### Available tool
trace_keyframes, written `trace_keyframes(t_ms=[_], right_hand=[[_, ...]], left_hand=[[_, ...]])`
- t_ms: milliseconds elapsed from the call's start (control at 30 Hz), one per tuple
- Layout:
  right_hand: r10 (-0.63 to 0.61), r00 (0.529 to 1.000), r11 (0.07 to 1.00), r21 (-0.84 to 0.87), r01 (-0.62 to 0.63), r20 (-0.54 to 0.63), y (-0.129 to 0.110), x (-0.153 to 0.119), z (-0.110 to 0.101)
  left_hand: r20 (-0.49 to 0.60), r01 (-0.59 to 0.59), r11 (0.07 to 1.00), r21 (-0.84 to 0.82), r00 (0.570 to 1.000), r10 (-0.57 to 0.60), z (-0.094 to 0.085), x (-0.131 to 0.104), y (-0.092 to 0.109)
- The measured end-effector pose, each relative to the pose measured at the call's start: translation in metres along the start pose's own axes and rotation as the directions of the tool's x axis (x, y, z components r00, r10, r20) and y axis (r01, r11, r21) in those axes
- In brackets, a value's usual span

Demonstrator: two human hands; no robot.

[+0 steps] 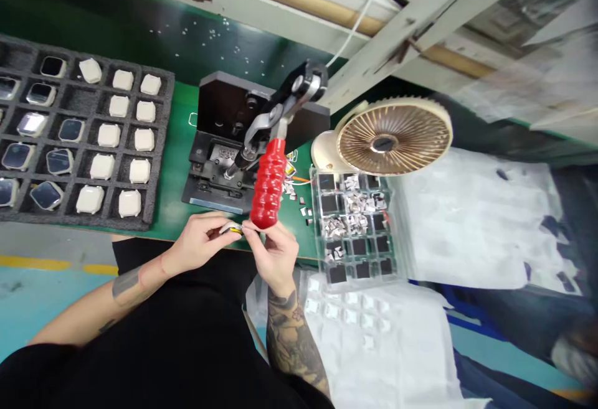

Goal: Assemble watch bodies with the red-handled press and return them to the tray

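Note:
My left hand [199, 244] pinches a small pale watch case [230, 227] with a yellow strip along its side, held on edge at the front of the table. From the other side, my right hand [275, 256] brings closed thumb and fingers to the same piece. What those fingertips grip is too small to make out. A red ribbed handle [268, 185] of a toggle press hangs in front of part of the right hand. Directly beyond my hands stands the press's black base [217, 175].
A grey foam tray [161, 141] at left holds several watch cases and dark-screened watches. Right of the press are loose small parts [306, 211], a fan [383, 141] and a clear compartment tray [322, 241]. White sheets [467, 222] lie farther right, near a blurred person.

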State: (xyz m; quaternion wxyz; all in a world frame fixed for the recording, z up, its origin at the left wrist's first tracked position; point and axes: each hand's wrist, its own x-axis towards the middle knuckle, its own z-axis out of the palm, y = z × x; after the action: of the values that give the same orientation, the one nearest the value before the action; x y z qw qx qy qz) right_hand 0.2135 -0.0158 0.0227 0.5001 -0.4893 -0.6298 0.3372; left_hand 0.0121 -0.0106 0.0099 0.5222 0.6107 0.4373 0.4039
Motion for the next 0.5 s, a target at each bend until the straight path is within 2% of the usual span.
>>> trace_keyframes(t_ms=[100,167,333,433,500], right_hand=[[0.032,0.997,0.997,0.075,-0.027,-0.069,0.000,-0.001,0.006],[0.052,0.997,0.992,0.115,-0.044,-0.064,0.001,0.001,0.009],[0.006,0.998,0.986,0.165,-0.016,0.061,-0.004,0.010,0.010],[-0.105,0.975,0.977,0.204,0.065,0.195,-0.005,0.011,0.010],[-0.151,0.959,0.979,0.173,0.111,0.239,-0.002,0.009,0.013]], left_hand=[[0.005,-0.017,0.999,0.050,1.000,0.017,-0.002,0.002,0.004],[-0.001,-0.017,0.997,0.076,1.000,0.018,-0.004,0.004,0.008],[-0.014,0.030,0.991,0.130,0.999,-0.028,-0.011,0.001,0.006],[-0.030,0.132,0.990,0.042,0.991,-0.131,-0.021,-0.002,-0.005],[-0.063,0.189,0.981,-0.046,0.979,-0.191,-0.027,-0.001,-0.012]])
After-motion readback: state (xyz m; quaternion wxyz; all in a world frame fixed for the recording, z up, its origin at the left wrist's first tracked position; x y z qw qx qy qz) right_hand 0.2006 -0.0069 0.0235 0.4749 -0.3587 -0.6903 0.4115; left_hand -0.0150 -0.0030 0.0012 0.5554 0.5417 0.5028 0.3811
